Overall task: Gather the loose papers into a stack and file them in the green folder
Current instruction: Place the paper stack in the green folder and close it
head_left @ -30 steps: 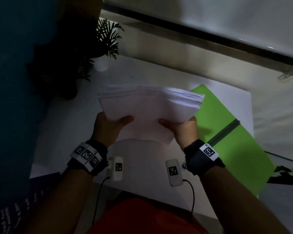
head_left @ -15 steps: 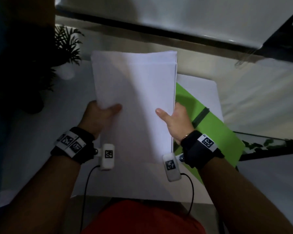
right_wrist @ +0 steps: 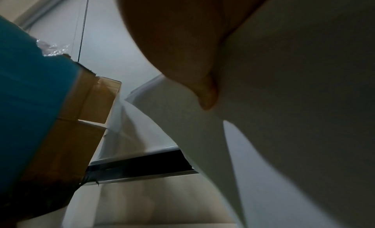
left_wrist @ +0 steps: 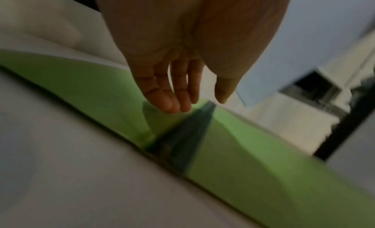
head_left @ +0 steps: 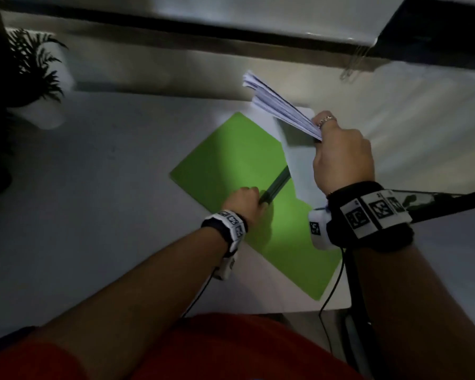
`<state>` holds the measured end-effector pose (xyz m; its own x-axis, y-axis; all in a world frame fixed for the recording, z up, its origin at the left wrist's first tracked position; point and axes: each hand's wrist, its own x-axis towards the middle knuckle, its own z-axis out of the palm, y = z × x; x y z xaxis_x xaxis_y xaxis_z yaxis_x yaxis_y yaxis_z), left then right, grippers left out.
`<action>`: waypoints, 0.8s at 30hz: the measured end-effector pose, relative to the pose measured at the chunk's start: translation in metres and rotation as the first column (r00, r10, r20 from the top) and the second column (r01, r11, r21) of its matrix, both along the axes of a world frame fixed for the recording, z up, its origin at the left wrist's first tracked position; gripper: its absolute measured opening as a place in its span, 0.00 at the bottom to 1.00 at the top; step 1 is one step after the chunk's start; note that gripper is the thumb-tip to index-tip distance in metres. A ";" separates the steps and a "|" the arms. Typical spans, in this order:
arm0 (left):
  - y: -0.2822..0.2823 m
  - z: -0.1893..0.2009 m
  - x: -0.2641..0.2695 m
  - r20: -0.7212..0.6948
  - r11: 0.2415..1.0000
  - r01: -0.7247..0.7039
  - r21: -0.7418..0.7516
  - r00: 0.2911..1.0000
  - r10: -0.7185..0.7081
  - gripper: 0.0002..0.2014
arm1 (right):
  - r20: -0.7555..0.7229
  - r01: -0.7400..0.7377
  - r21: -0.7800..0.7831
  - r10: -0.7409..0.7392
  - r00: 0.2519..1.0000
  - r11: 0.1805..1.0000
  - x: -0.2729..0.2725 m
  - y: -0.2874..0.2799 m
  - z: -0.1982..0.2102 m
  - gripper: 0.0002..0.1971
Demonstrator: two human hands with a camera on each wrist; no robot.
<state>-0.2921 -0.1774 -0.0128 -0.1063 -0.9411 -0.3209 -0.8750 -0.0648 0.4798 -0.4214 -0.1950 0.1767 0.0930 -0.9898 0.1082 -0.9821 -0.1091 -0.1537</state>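
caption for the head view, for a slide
Right hand holds the paper stack while left hand reaches the green folder.

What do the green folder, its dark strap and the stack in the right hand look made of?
Green folder: matte card or thin plastic, flat, no glare.
Dark strap: probably elastic, a narrow band; too blurred for certainty.
Stack: white paper, thin sheets fanning apart.

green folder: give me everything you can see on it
The green folder lies flat and closed on the white table, turned at an angle to the table edge. It looks like thin, matte card or plastic in bright lime. A dark elastic band crosses its cover. The left hand reaches down at the near end of that band, fingers straight and close over the cover; actual contact is unclear. The paper stack, gripped by the right hand, hangs above its far right side and hides that edge.
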 end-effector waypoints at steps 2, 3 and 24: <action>0.000 -0.006 -0.021 0.099 0.998 0.066 0.017 0.993 -0.068 0.13 | -0.035 0.000 0.018 0.001 0.999 1.000 -0.007 -0.001 0.001 0.24; -0.002 -0.009 -0.026 0.137 0.997 0.080 0.017 0.987 -0.082 0.11 | -0.041 0.009 0.019 -0.008 0.999 1.000 -0.012 -0.001 0.002 0.25; 0.070 -0.004 0.115 0.087 0.927 -0.373 -0.033 0.923 0.374 0.04 | 0.723 0.061 0.250 -0.228 0.652 0.966 -0.022 -0.003 -0.064 0.13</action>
<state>-0.1774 -0.1070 -0.0166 0.2823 -0.9118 -0.2981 -0.8283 -0.3884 0.4037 -0.4436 -0.1980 0.1130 -0.0813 -0.9906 -0.1101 -0.5307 0.1365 -0.8365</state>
